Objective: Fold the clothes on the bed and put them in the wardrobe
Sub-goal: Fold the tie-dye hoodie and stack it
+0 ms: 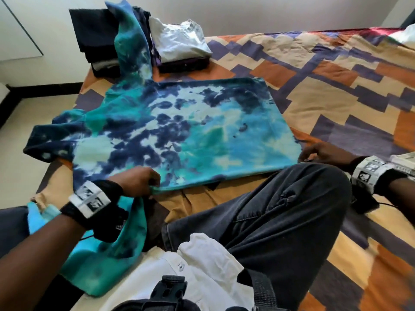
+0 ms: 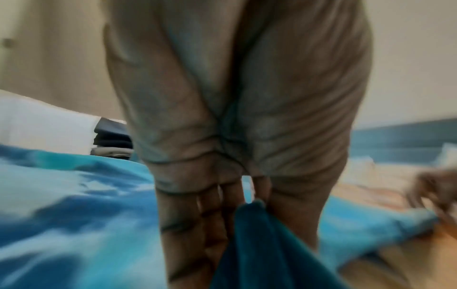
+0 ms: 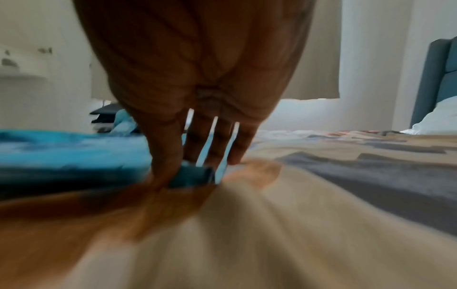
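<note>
My left hand [image 1: 137, 180] and right hand [image 1: 323, 153] each pinch the blue tie-dye cotton hoodie's [image 1: 179, 131] near edge (right looks blurry); an uneven pull could bunch it, I think

Looking along the palm of the left hand [image 2: 237, 109], filling the upper middle of the left wrist view. Pinching a dark teal fold of the tie-dye garment [image 2: 74, 205] between the fingers [image 2: 188, 224] and thumb. Spreading in blurred blue, teal and white patches across the bed [image 2: 385, 260] toward its left edge. Showing a tan and orange cover at the lower right. Sitting beyond the garment, a dark folded stack [image 2: 112, 136] beside something white. Blurring at the right edge, the other hand [image 2: 437, 185]
</note>
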The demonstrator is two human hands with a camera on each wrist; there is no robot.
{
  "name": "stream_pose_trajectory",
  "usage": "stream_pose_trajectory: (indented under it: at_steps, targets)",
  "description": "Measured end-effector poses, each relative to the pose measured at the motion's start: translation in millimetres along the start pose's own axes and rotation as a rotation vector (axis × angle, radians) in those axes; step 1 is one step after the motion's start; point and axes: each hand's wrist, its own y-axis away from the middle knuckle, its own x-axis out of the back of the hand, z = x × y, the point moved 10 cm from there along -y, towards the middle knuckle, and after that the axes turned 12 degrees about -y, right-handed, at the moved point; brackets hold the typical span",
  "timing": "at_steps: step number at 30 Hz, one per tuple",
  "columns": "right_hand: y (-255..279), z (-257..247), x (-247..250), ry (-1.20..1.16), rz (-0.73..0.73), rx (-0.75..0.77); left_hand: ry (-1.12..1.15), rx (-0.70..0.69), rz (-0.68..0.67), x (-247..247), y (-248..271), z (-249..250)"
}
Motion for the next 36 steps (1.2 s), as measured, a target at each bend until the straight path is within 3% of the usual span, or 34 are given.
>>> stream_pose_trajectory:
  at_steps: [3, 8, 11, 14, 19, 25, 28, 30, 31, 34, 36]
  targets:
    - [-10, -10, 29, -0.063, -0.05, -0.014, 0.196, -0.03, 0.014, 40, 8, -28]
    - [-55, -36, 81, -0.381, 0.169, 0.081, 0.425, 0.082, 0.236, 112, -11, -89]
    - [-89, -38, 98, -0.402, 0.291, 0.067, 0.67, 0.118, 0.246, 123, -41, -116]
    - [-122, -40, 110, -0.398, 0.395, 0.033, 0.778, 0.175, 0.248, 122, -76, -142]
    - [-172, -32, 100, -0.37, 0.426, -0.004, 0.673, 0.257, 0.276, 115, -125, -183]
    - [-209, -27, 85, -0.227, 0.398, -0.094, 0.65, 0.348, 0.261, 97, -158, -195]
    - [-211, -43, 84, 0.009, 0.383, -0.068, 0.631, 0.387, 0.264, 89, -167, -202]
    - [-207, -78, 80, 0.195, 0.443, 0.038, 0.561, 0.37, 0.301, 97, -164, -202]
    - [-206, -94, 69, 0.222, 0.416, 0.097, 0.509, 0.35, 0.323, 102, -163, -199]
    - [-205, -120, 15, 0.354, 0.158, 0.159, 0.381, 0.333, 0.345, 115, -143, -198]
    - [-203, -134, 9, 0.386, 0.209, 0.135, 0.334, 0.32, 0.33, 121, -126, -197]
